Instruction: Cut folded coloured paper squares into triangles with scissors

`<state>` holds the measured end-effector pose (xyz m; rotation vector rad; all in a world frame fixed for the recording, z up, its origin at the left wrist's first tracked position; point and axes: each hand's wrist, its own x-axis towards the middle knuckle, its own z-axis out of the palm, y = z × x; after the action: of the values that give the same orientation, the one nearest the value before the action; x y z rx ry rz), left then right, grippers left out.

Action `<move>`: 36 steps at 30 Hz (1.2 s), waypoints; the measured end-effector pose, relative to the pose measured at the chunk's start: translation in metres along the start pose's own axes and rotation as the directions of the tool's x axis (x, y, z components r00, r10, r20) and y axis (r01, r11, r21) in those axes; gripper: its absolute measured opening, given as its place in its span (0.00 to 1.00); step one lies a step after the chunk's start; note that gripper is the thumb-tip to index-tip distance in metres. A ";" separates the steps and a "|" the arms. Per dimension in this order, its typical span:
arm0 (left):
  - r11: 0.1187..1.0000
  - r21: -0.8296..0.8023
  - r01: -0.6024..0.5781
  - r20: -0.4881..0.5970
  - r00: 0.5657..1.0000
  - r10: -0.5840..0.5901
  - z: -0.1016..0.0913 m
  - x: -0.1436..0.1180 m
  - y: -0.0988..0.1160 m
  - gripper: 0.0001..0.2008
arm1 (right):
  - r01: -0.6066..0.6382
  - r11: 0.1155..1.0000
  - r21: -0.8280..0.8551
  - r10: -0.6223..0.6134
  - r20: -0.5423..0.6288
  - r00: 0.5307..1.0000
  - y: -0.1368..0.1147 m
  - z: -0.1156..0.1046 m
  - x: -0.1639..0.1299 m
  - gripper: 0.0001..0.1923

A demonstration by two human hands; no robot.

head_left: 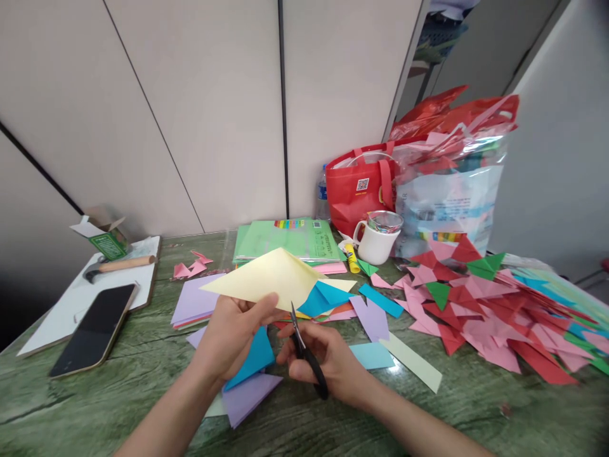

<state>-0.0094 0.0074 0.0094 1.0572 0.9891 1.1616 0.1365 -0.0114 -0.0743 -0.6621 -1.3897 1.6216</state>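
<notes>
My left hand holds up a folded pale yellow sheet of paper by its lower edge, above the green table. My right hand grips black scissors, whose blade tip meets the yellow sheet's bottom edge beside my left thumb. Under my hands lie blue and purple paper pieces.
A phone and a hammer rest on a white board at the left. A green paper pack, glue stick, white mug, red bag and plastic bag stand behind. Folded red, pink and green pieces pile at the right.
</notes>
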 end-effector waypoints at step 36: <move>0.998 0.042 0.050 0.058 0.997 -0.053 -0.004 -0.003 0.004 0.17 | -0.002 1.000 -0.026 0.002 -0.011 1.000 -0.004 0.001 0.001 0.17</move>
<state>-0.0144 0.0055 0.0130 1.0863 0.9915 1.0662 0.1366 -0.0114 -0.0699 -0.6876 -1.4046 1.6013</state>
